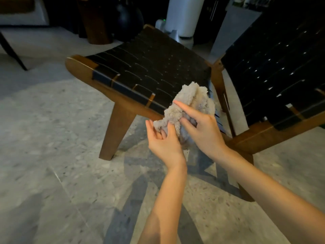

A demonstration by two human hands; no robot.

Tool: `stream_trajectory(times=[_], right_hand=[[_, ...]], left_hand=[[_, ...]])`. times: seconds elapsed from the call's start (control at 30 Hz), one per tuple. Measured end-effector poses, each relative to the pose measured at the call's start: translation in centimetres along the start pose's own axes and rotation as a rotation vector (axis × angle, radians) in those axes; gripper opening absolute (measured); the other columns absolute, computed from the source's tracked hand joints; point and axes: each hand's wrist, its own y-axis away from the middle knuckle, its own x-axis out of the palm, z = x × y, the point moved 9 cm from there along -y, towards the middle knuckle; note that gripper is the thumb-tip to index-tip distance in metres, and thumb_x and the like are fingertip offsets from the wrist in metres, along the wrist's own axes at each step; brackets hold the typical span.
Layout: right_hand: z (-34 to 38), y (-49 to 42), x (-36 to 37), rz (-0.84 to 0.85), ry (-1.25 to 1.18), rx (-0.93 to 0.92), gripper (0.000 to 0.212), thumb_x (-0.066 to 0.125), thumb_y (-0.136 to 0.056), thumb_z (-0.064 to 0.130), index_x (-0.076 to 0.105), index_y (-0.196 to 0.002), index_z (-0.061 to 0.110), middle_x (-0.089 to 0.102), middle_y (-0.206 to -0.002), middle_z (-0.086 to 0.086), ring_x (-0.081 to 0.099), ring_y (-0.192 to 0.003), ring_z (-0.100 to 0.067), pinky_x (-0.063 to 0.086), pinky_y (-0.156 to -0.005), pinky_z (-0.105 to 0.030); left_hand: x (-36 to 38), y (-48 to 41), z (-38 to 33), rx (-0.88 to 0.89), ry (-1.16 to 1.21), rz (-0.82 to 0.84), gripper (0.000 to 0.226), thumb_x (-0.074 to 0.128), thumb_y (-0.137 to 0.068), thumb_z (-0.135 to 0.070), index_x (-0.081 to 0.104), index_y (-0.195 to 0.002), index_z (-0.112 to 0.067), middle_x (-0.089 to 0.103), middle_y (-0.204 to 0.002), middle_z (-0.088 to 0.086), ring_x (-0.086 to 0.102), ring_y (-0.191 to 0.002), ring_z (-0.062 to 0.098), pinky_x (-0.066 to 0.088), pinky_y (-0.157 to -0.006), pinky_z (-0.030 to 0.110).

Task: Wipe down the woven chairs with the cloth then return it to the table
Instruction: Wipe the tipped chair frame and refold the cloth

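Fluffy beige cloth bunched in mid-air, held over the near edge of the woven chair, not resting on it. Both hands together on it: left hand pinches the lower left corner, right hand grips the right side with index finger lying straight across the pile. Chair seat left, backrest right, wooden frame, on speckled floor. Far behind, dark round vase, contents not visible, and a white cylinder.
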Motion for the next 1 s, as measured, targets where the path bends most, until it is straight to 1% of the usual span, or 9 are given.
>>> stream_trajectory(times=[0.07, 0.17, 0.27, 0.5, 0.6, 0.67, 0.73, 0.83, 1.0], right_hand=[[1.6, -1.8, 1.3, 0.046, -0.006, -0.024, 0.055, 0.052, -0.097, 0.014, 0.034, -0.142, 0.039, 0.066, -0.113, -0.015, 0.060, -0.105, -0.031, 0.051, -0.087, -0.044], [4.2, -4.6, 3.3, 0.096, -0.032, -0.085, 0.050, 0.050, -0.097, 0.012, 0.043, -0.142, 0.032, 0.067, -0.111, -0.014, 0.062, -0.101, -0.034, 0.050, -0.086, -0.047], [6.2, -6.9, 4.8, 0.117, -0.097, -0.097, 0.047, 0.050, -0.097, 0.013, 0.046, -0.140, 0.032, 0.067, -0.110, -0.016, 0.061, -0.102, -0.038, 0.049, -0.086, -0.051], [11.8, -12.4, 8.7, 0.110, -0.135, -0.147, 0.047, 0.051, -0.097, 0.012, 0.046, -0.142, 0.025, 0.066, -0.121, -0.002, 0.061, -0.106, -0.018, 0.048, -0.093, -0.035], [13.8, -15.1, 10.6, 0.118, -0.114, -0.137, 0.047, 0.046, -0.100, 0.019, 0.038, -0.145, 0.028, 0.067, -0.115, -0.006, 0.062, -0.101, -0.023, 0.050, -0.087, -0.038], [14.3, -16.6, 12.0, 0.150, -0.043, -0.118, 0.048, 0.041, -0.102, 0.025, 0.028, -0.148, 0.033, 0.066, -0.112, -0.001, 0.064, -0.086, -0.013, 0.053, -0.072, -0.033], [14.4, -17.2, 13.1, 0.186, 0.070, -0.131, 0.048, 0.034, -0.103, 0.031, 0.021, -0.149, 0.039, 0.059, -0.117, 0.005, 0.059, -0.081, -0.005, 0.044, -0.062, -0.024], [14.1, -16.4, 13.3, 0.199, 0.201, -0.224, 0.047, 0.030, -0.103, 0.033, 0.022, -0.148, 0.043, 0.043, -0.145, 0.009, 0.044, -0.123, -0.013, 0.038, -0.088, -0.028], [14.2, -14.4, 11.2, 0.077, 0.400, -0.363, 0.043, 0.037, -0.101, 0.027, 0.036, -0.143, 0.036, 0.047, -0.130, 0.007, 0.037, -0.108, -0.017, 0.038, -0.088, -0.033]], left_hand=[[-0.9, -1.5, -2.2, 0.077, -0.003, -0.069, 0.061, 0.068, -0.083, 0.000, 0.043, -0.138, -0.004, 0.049, -0.138, 0.005, 0.051, -0.125, 0.013, 0.043, -0.094, 0.010], [-2.1, -2.5, -5.6, 0.210, -0.099, -0.155, 0.036, 0.072, -0.081, -0.007, 0.059, -0.114, -0.016, 0.051, -0.120, -0.004, 0.057, -0.106, 0.002, 0.048, -0.087, 0.010], [-2.9, -4.3, -8.3, 0.259, -0.177, -0.166, 0.021, 0.073, -0.081, -0.013, 0.062, -0.096, -0.023, 0.054, -0.116, 0.002, 0.057, -0.098, 0.001, 0.049, -0.081, 0.009], [-4.1, -11.4, -17.0, 0.385, -0.222, -0.202, 0.018, 0.066, -0.087, -0.012, 0.064, -0.100, 0.000, 0.058, -0.114, 0.020, 0.062, -0.091, 0.018, 0.051, -0.080, 0.019], [-3.9, -13.4, -20.8, 0.477, -0.251, -0.192, 0.017, 0.063, -0.089, -0.011, 0.059, -0.102, -0.001, 0.051, -0.114, 0.017, 0.053, -0.080, 0.003, 0.046, -0.072, 0.009], [-3.7, -14.6, -22.2, 0.504, -0.239, -0.114, 0.024, 0.064, -0.088, -0.013, 0.052, -0.107, -0.007, 0.046, -0.118, 0.013, 0.052, -0.088, 0.000, 0.045, -0.078, 0.008], [-3.8, -15.8, -21.4, 0.411, -0.213, -0.045, 0.038, 0.064, -0.089, -0.020, 0.044, -0.121, -0.014, 0.042, -0.131, 0.009, 0.051, -0.112, 0.010, 0.046, -0.096, 0.022], [-2.5, -15.6, -18.0, 0.227, -0.214, 0.136, 0.044, 0.048, -0.099, -0.025, 0.037, -0.140, -0.015, 0.042, -0.144, 0.004, 0.044, -0.129, 0.016, 0.038, -0.109, 0.034], [-0.7, -12.9, -15.2, 0.224, -0.202, 0.228, 0.046, 0.028, -0.104, -0.023, 0.022, -0.150, -0.019, 0.038, -0.149, 0.001, 0.038, -0.134, 0.012, 0.031, -0.113, 0.032]])
